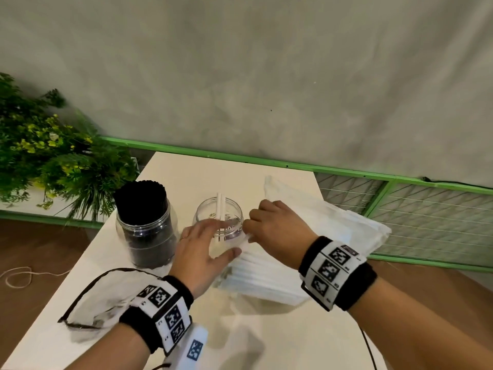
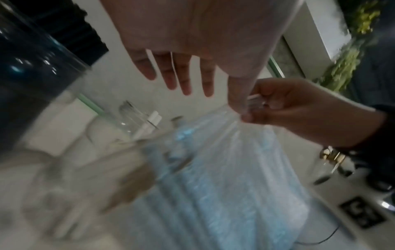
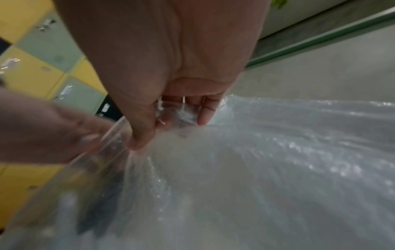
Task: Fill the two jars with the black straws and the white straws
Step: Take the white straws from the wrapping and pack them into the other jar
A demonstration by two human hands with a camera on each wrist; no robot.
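A clear jar packed with black straws stands left on the white table. Beside it a second clear jar holds two white straws. In front of that jar lies a clear plastic bag of white straws. My right hand pinches the bag's bunched mouth between thumb and fingers. My left hand hovers by the second jar with straight, spread fingers. Its thumb touches the bag's mouth. The wrist views are blurred.
An emptied clear bag with a dark rim lies at the front left of the table. More white packs are stacked at the back right. A leafy plant stands left, a green-framed grille right, and a grey wall behind.
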